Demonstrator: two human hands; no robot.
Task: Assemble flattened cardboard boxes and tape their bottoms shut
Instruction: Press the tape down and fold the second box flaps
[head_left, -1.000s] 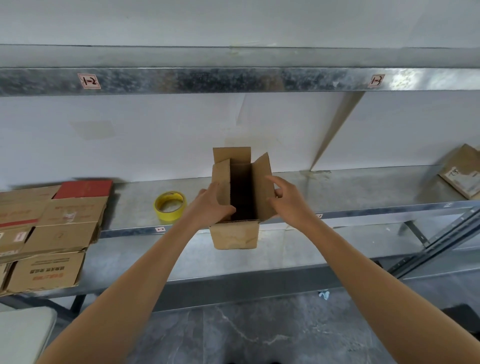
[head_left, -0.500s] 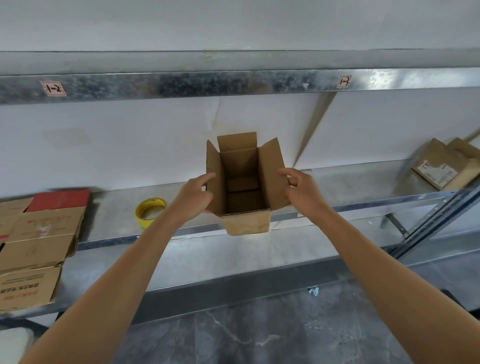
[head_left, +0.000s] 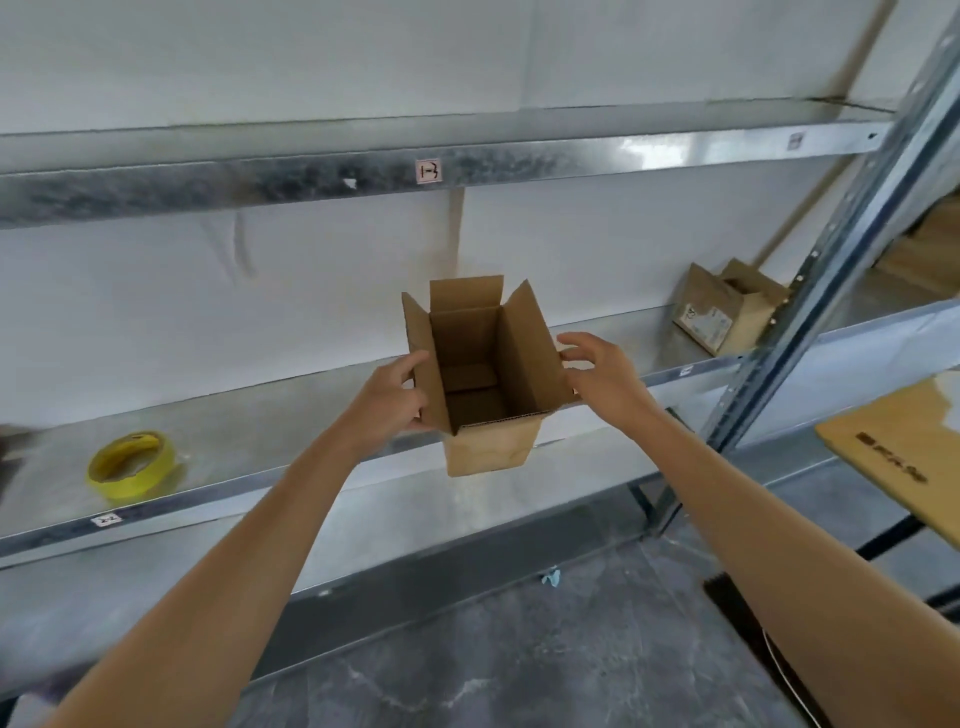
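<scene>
Head view: box (head_left: 491, 447) now square, bottom flaps folded; left grip (head_left: 392, 395) and right grip (head_left: 605, 376) clamp its sides; tape roll (head_left: 130, 465), 8 o'clock, probably next.

**Inspector:** What class of premises is this?

**Assessor:** A storeroom or packing area. A metal rack (head_left: 311, 179) runs along a plain white wall (head_left: 260, 62), and its post (head_left: 831, 270) is punched with holes.

**Inspector:** Is there any bay marking?

**Assessor:** Yes. A label (head_left: 429, 171) reading "1-3" is stuck on the upper beam, and a second label (head_left: 106, 518) is on the lower beam edge.

**Inspector:** What stock is there?

**Assessor:** It is packing material. A yellow tape roll (head_left: 130, 464) lies on the shelf. An open box (head_left: 488, 452) is in front of the rack, and a second box (head_left: 722, 312) lies tilted near the post. A printed tan sheet (head_left: 893, 457) lies flat at the right.

**Inspector:** And the floor?

**Assessor:** The floor (head_left: 519, 649) is bare, grey and mottled.
</scene>
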